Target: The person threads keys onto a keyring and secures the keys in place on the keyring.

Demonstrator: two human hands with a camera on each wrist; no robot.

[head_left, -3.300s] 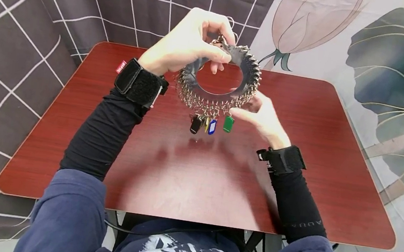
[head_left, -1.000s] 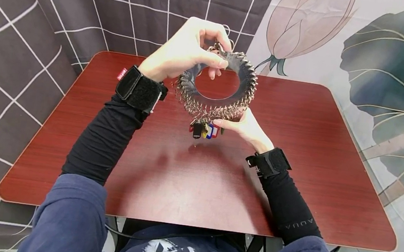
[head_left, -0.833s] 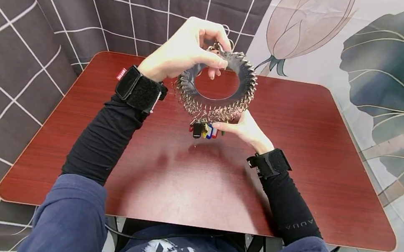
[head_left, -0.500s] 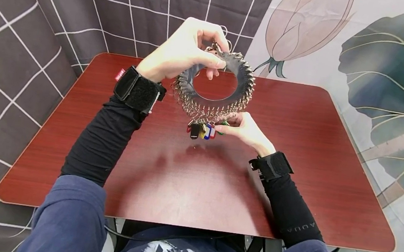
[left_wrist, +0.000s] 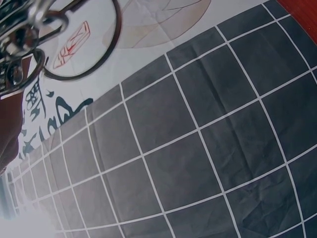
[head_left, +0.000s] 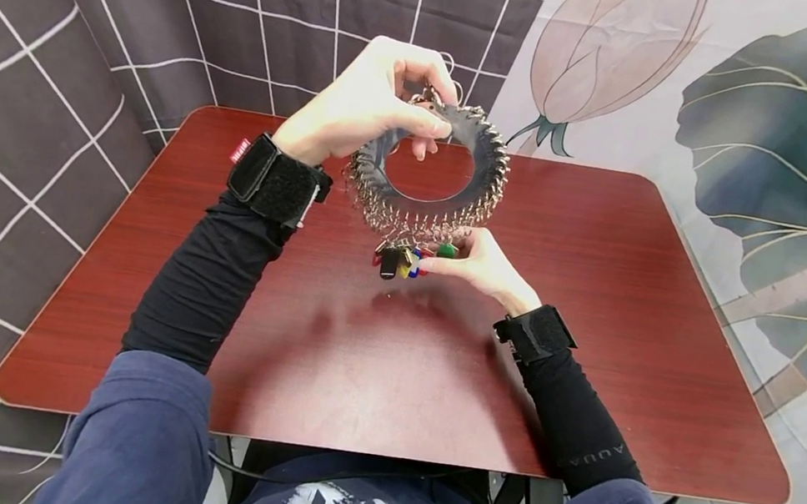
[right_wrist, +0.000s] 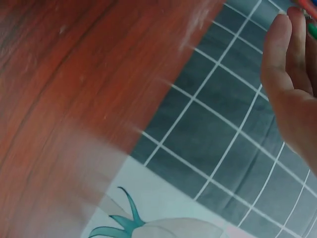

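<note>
My left hand [head_left: 384,98] grips the top of a large flat grey metal ring [head_left: 492,145] edged all round with small metal hooks, holding it up above the table. From the ring's bottom hangs a cluster of key tags: a black tag [head_left: 389,263], a yellow one, a blue one, red ones and a green tag [head_left: 446,251]. Thumb and fingers of my right hand [head_left: 484,269] pinch at the right side of this cluster, at a red tag; the fingers partly hide it. In the left wrist view, part of the metal hooks [left_wrist: 20,42] shows, with the left hand mostly out of view.
Under the hands lies a red-brown wooden table [head_left: 330,361] with rounded corners. A dark cloth with white grid lines [head_left: 175,22] hangs behind and to the left. A white cloth with a flower print [head_left: 623,60] covers the back right.
My right hand has gone from the ring's lower right edge down and left to the hanging tags. The green tag now lies tilted over the right fingers. My left hand keeps its grip.
</note>
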